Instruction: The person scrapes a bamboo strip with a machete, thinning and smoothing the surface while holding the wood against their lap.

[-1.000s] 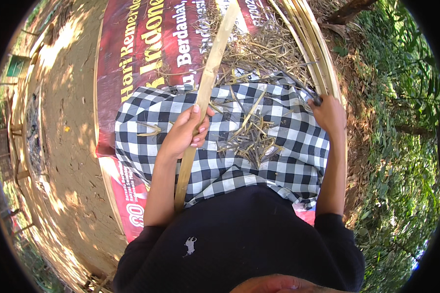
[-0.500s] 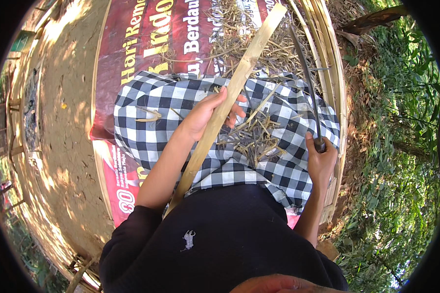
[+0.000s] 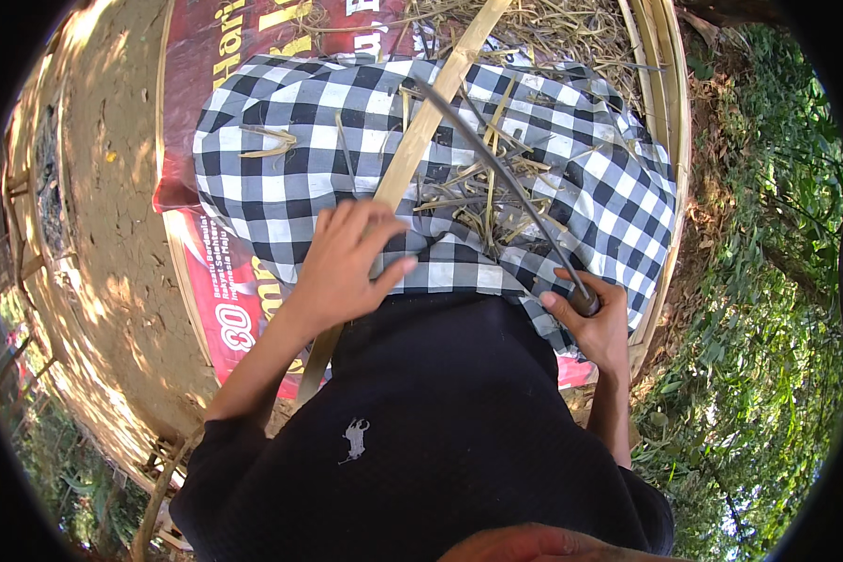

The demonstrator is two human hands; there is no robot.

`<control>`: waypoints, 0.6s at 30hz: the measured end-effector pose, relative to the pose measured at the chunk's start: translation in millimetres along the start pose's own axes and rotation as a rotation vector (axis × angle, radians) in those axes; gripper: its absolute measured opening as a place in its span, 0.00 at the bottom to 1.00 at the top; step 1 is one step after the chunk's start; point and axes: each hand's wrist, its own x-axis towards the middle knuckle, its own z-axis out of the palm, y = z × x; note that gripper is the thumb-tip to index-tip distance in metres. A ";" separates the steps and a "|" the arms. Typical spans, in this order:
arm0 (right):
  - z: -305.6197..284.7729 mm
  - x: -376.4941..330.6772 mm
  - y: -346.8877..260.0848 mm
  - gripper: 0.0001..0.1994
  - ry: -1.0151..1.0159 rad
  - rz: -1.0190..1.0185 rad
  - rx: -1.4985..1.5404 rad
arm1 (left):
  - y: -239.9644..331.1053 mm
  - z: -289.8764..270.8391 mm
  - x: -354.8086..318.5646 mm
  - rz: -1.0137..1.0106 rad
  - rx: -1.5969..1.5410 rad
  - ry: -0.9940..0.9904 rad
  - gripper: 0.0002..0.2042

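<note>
The left hand (image 3: 349, 255) splays over the pale strip (image 3: 421, 140) running one to seven o'clock; the right hand (image 3: 599, 326) clasps the knife (image 3: 518, 190). Looks mid-shaving; another stroke wants a firm left hold.

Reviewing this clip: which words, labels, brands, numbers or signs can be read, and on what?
Printed text isn't copied here, only located:
Red banner, upper left: large yellow lettering, cut off.
Red banner, top: large white lettering, cut off.
Red banner, lower left: small white lines, large white number, some yellow lettering.
Black shirt: pale animal-shaped emblem, no lettering made out.
Wooden strip, knife: none made out.
</note>
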 end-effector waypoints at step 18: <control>-21.2 4.3 12.9 0.12 -0.460 0.054 -0.222 | -3.2 -26.5 -66.5 -0.031 -0.301 -0.381 0.05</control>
